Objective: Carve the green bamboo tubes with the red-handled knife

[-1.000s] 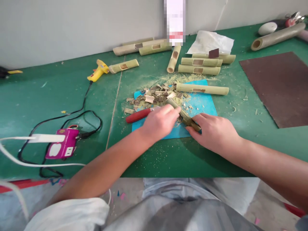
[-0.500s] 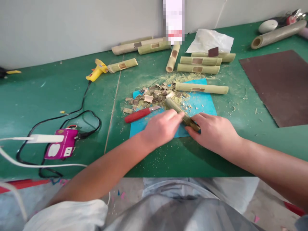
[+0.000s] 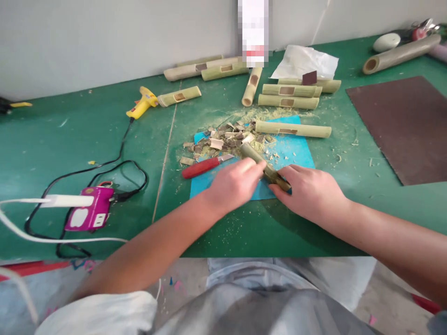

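A greenish bamboo tube (image 3: 253, 155) lies slanted over the blue sheet (image 3: 292, 148), its near end toward me. My right hand (image 3: 307, 187) grips the near end between thumb and fingers. Closed round the middle of the tube is my left hand (image 3: 238, 179), thumb pressed on top; its palm side is hidden. Just left of it lies a knife (image 3: 202, 168) with a red handle, its blade pointing right. Beyond the hands, another bamboo tube (image 3: 310, 130) with a cut-out window rests on the sheet's far edge.
Bamboo chips and shavings (image 3: 223, 137) are heaped behind the knife. More windowed bamboo tubes (image 3: 288, 102) lie farther back. A yellow glue gun (image 3: 142, 102) and its cable run to a purple power adapter (image 3: 91, 209) at left. A dark brown sheet (image 3: 401, 130) lies at right.
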Action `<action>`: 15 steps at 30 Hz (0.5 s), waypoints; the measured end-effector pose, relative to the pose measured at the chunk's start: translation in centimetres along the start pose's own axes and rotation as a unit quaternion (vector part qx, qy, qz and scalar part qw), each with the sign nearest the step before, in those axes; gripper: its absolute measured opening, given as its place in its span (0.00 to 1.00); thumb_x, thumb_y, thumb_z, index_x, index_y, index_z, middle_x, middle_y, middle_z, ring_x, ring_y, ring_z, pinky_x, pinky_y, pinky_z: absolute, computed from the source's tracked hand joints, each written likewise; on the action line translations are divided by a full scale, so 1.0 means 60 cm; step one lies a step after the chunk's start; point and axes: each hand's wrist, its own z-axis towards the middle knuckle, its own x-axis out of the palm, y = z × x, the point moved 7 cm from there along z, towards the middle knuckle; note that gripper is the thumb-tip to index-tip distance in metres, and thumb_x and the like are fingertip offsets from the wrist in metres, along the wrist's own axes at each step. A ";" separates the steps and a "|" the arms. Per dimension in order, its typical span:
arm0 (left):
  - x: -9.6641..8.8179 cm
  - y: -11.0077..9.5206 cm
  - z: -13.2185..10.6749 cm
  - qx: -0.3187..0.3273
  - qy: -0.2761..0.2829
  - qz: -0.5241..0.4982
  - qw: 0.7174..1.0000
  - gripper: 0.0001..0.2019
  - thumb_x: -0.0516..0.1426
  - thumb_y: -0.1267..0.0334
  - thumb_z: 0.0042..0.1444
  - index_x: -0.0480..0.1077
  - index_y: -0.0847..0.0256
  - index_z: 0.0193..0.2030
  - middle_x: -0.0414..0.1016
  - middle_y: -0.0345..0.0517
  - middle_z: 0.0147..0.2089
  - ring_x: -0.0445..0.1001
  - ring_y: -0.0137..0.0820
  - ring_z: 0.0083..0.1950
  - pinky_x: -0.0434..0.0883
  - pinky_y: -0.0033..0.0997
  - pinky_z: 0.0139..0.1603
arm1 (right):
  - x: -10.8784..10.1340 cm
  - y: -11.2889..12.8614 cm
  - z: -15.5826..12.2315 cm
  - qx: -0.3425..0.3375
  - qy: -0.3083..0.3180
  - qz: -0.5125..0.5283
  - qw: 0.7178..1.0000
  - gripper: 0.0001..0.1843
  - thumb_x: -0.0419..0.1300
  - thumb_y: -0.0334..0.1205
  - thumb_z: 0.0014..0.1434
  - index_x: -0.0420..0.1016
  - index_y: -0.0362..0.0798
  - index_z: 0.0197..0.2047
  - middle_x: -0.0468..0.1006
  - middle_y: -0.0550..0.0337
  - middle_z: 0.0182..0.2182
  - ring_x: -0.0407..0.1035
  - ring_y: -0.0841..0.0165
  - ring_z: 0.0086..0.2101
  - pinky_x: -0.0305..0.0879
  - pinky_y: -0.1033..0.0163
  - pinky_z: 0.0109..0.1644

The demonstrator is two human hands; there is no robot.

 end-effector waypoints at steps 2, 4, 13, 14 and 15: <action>0.002 -0.007 0.000 0.026 0.010 -0.016 0.999 0.14 0.49 0.65 0.72 0.73 0.66 0.56 0.79 0.48 0.39 0.79 0.29 0.38 0.74 0.26 0.36 | 0.000 0.000 -0.001 -0.001 0.003 0.000 1.000 0.15 0.55 0.49 0.65 0.75 0.46 0.38 0.80 0.55 0.34 0.71 0.66 0.30 0.44 0.61 0.30; -0.001 -0.005 0.000 0.019 -0.003 -0.006 1.000 0.14 0.49 0.66 0.72 0.74 0.68 0.53 0.78 0.48 0.37 0.79 0.29 0.37 0.75 0.27 0.38 | -0.002 0.000 -0.001 0.000 -0.003 0.000 1.000 0.15 0.55 0.49 0.65 0.75 0.47 0.39 0.81 0.55 0.35 0.71 0.65 0.30 0.43 0.61 0.30; 0.000 -0.004 -0.004 0.003 0.000 0.019 1.000 0.15 0.49 0.66 0.71 0.74 0.69 0.53 0.78 0.49 0.37 0.78 0.31 0.37 0.76 0.30 0.38 | -0.001 -0.001 -0.001 0.004 -0.010 -0.002 1.000 0.16 0.55 0.50 0.65 0.75 0.47 0.37 0.81 0.55 0.34 0.70 0.66 0.29 0.43 0.60 0.30; 0.002 -0.007 -0.004 0.017 0.008 0.011 1.000 0.15 0.48 0.66 0.72 0.73 0.69 0.55 0.77 0.49 0.37 0.78 0.31 0.36 0.75 0.29 0.36 | -0.001 -0.001 -0.001 0.004 -0.009 -0.003 1.000 0.15 0.55 0.50 0.65 0.75 0.47 0.37 0.80 0.55 0.33 0.70 0.66 0.29 0.43 0.60 0.30; 0.005 -0.009 -0.004 0.024 0.020 0.003 1.000 0.16 0.48 0.66 0.72 0.72 0.68 0.57 0.78 0.48 0.37 0.78 0.30 0.36 0.75 0.28 0.36 | -0.001 -0.001 -0.001 0.002 -0.008 -0.002 1.000 0.15 0.56 0.50 0.64 0.75 0.47 0.37 0.80 0.55 0.33 0.70 0.66 0.29 0.43 0.60 0.30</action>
